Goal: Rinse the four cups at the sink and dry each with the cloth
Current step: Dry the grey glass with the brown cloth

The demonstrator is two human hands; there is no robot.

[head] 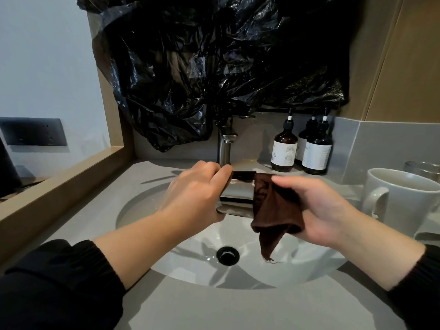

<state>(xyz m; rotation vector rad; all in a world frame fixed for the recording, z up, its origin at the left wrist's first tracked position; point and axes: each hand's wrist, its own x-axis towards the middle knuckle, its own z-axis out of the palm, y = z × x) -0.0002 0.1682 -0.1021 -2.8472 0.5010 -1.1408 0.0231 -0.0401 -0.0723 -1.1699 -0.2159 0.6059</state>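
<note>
My left hand (195,194) grips a shiny metal cup (238,194), held on its side over the white sink basin (190,258). My right hand (326,210) holds a dark brown cloth (273,210) pressed against the cup's right end, with a corner of the cloth hanging down. A large white mug (402,201) stands on the counter at the right. Behind it the rim of another metal cup (421,169) shows. No water is seen running from the steel tap (225,148).
Three dark pump bottles (302,151) stand behind the basin on the right. Black plastic sheeting (214,67) covers the wall above the tap. The black drain (227,255) sits in the basin's middle. A wooden ledge (62,182) borders the grey counter (238,310) on the left.
</note>
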